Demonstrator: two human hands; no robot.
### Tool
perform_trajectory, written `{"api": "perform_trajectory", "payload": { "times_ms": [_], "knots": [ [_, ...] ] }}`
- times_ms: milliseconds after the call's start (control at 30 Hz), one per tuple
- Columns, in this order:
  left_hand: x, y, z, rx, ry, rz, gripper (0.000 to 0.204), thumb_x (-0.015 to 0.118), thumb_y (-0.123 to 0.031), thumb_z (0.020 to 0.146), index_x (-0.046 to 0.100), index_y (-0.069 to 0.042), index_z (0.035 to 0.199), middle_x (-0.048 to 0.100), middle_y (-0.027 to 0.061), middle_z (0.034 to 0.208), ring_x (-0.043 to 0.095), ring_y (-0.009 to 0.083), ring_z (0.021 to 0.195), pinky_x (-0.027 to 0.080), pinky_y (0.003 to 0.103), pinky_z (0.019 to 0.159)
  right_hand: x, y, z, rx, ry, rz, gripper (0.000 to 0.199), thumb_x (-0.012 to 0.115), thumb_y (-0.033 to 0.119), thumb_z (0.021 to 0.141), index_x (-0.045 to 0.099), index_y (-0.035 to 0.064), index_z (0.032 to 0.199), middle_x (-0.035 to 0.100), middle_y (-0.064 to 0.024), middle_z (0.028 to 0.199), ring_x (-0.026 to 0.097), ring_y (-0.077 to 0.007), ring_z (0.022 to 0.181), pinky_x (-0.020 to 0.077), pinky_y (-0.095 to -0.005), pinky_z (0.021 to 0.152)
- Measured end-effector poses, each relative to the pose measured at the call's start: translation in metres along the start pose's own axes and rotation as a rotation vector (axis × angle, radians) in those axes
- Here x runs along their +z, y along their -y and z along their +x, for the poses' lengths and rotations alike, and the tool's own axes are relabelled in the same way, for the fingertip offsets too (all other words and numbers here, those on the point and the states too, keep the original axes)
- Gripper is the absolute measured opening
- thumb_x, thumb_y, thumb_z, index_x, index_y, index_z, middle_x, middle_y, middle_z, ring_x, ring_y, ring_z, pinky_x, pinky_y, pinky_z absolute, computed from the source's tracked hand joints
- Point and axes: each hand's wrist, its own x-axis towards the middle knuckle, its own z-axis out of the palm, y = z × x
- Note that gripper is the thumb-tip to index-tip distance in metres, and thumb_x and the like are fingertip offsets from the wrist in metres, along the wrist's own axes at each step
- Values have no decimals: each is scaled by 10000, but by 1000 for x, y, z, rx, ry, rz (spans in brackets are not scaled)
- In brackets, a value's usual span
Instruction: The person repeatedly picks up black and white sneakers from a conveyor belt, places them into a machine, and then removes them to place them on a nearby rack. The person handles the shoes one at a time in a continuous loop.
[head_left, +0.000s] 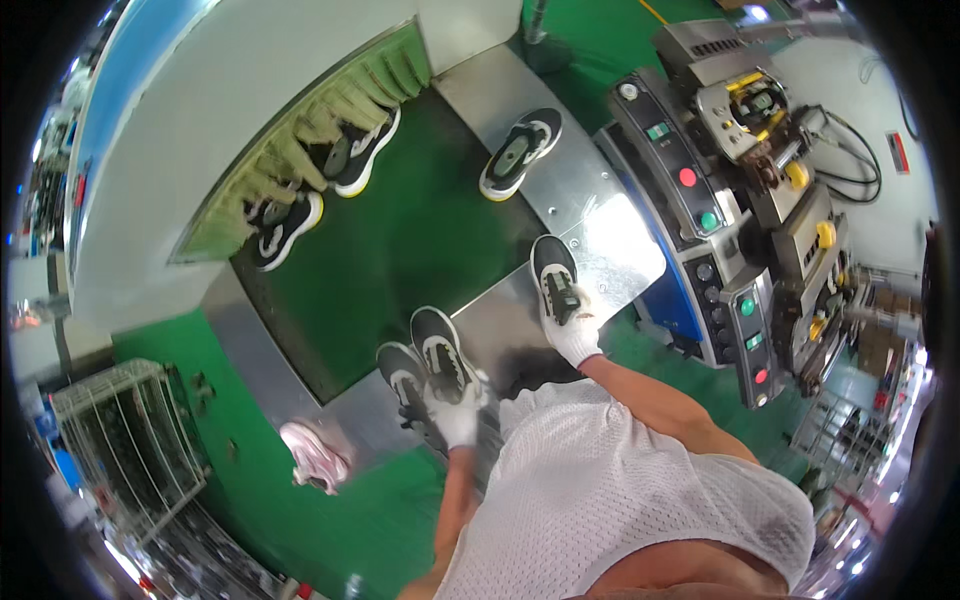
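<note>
White gloves cover both my hands. My left hand (456,412) is closed on the heel end of a black and grey sneaker (436,338) at the near metal edge. A second dark sneaker (400,368) lies right beside it, partly hidden by that hand. My right hand (573,330) grips the ankle opening of another black sneaker with a white sole (553,265), over the metal ledge to the right. Farther off, one more black and white sneaker (512,165) rests on the steel border. Two sneakers, a nearer one (289,232) and a farther one (368,155), sit at the hanging flaps.
Green strip flaps (330,105) hang at the opening of a white machine (200,120), above a dark green belt (390,250). A pink shoe (315,458) lies at the left ledge corner. Press machines with button panels (680,170) stand right; a wire cart (130,440) stands left.
</note>
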Motion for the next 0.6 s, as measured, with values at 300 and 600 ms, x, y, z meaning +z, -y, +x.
{"api": "perform_trajectory", "payload": {
  "times_ms": [300,600],
  "knots": [
    [-11,20,74,2,237,-227,767,865,-88,764,506,117,1409,604,245,1397,607,323,1239,485,408,1063,-92,23,24,494,183,729,372,844,163,775,717,-7,1081,719,-71,975,677,-177,884,556,-348,808],
    [94,-135,-24,625,790,109,780,879,-69,773,492,134,1419,624,249,1365,644,304,1187,546,431,1012,-191,-63,-126,541,-228,869,547,878,453,758,710,-64,704,621,-78,614,559,-174,569,468,-374,556]
  ]
}}
